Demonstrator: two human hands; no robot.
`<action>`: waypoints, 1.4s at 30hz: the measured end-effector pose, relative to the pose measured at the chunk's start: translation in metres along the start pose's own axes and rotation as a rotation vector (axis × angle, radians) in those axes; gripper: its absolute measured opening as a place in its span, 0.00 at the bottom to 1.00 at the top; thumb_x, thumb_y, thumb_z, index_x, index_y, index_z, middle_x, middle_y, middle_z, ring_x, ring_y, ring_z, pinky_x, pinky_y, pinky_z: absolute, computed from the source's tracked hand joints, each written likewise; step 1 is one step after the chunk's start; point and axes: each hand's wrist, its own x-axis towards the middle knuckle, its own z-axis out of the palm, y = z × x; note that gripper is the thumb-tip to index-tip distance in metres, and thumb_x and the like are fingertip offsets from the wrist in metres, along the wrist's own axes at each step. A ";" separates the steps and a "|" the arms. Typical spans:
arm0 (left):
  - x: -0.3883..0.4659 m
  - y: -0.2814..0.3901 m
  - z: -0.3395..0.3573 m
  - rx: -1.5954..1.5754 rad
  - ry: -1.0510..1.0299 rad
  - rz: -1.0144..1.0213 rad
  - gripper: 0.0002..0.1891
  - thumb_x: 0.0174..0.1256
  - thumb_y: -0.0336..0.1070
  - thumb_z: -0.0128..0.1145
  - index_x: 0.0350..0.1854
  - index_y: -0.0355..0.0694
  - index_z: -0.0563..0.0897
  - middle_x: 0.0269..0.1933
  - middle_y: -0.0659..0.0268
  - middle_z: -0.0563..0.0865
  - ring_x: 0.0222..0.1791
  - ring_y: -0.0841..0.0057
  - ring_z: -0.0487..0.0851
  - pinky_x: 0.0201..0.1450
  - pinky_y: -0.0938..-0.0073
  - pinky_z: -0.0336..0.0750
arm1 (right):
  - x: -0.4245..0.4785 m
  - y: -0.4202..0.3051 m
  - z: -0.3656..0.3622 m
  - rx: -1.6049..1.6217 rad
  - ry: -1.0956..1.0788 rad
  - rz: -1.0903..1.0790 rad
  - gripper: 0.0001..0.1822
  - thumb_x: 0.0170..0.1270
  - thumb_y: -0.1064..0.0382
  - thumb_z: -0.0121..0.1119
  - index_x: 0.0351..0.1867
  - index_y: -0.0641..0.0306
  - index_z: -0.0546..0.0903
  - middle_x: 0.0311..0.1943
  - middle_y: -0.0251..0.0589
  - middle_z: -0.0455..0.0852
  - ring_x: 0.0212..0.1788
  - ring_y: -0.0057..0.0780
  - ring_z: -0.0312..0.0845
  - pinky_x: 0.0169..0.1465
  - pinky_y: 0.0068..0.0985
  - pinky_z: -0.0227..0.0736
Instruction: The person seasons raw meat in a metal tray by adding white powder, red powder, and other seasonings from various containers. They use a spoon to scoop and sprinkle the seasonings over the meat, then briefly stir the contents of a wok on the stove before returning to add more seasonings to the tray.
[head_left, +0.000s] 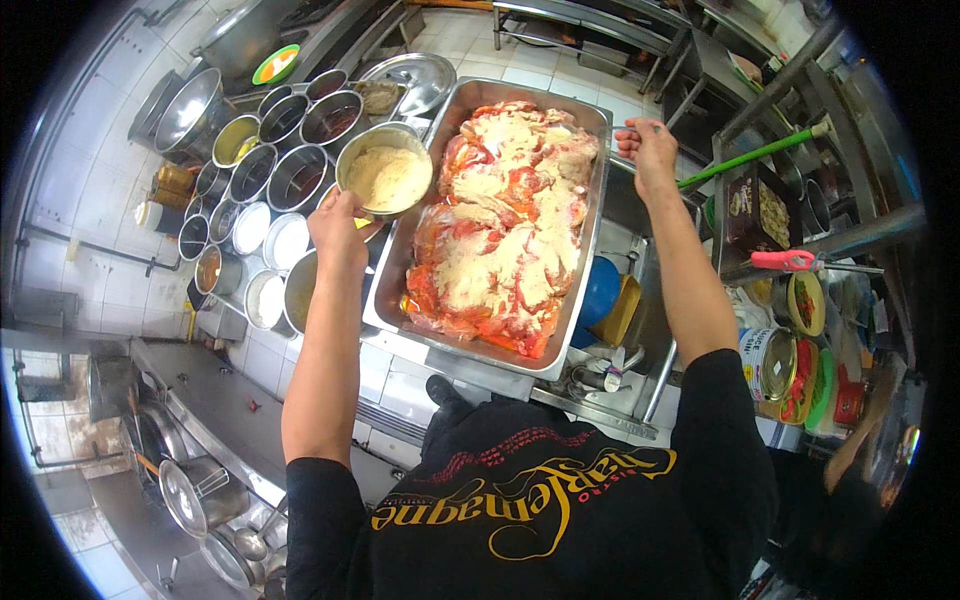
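Observation:
My left hand grips the near rim of a round metal pot. Pale yellow powder lies inside it. The pot is held beside the left edge of a deep rectangular steel pan. Raw, reddish meat pieces fill the pan, with patches of the same coloured powder over much of them. Just off the pan's upper right rim, my right hand pinches a thin metal utensil; its exact kind is hard to make out.
Several metal containers stand in rows at left, some holding sauces or white powder. A steel lid lies behind them. At right are a sink with a blue bowl, a green pole and a large can.

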 end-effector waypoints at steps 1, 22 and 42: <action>-0.002 0.002 -0.001 0.002 -0.003 0.002 0.13 0.55 0.28 0.50 0.42 0.33 0.81 0.33 0.64 0.82 0.32 0.75 0.80 0.36 0.65 0.81 | -0.002 0.000 0.016 0.020 -0.015 0.000 0.09 0.69 0.63 0.51 0.40 0.68 0.75 0.26 0.45 0.83 0.24 0.23 0.77 0.29 0.21 0.76; 0.004 -0.050 0.016 0.046 -0.102 0.102 0.06 0.53 0.23 0.54 0.19 0.27 0.79 0.65 0.41 0.70 0.55 0.64 0.80 0.36 0.78 0.78 | -0.143 0.015 0.134 -0.061 -0.417 0.111 0.12 0.71 0.61 0.48 0.40 0.69 0.78 0.27 0.42 0.84 0.26 0.21 0.78 0.33 0.21 0.75; 0.016 -0.001 -0.032 0.055 0.131 0.047 0.13 0.54 0.26 0.52 0.42 0.36 0.83 0.24 0.73 0.75 0.21 0.86 0.71 0.21 0.79 0.71 | -0.143 -0.004 0.123 0.041 -0.461 0.280 0.09 0.72 0.62 0.49 0.39 0.66 0.76 0.27 0.42 0.83 0.24 0.22 0.78 0.29 0.21 0.76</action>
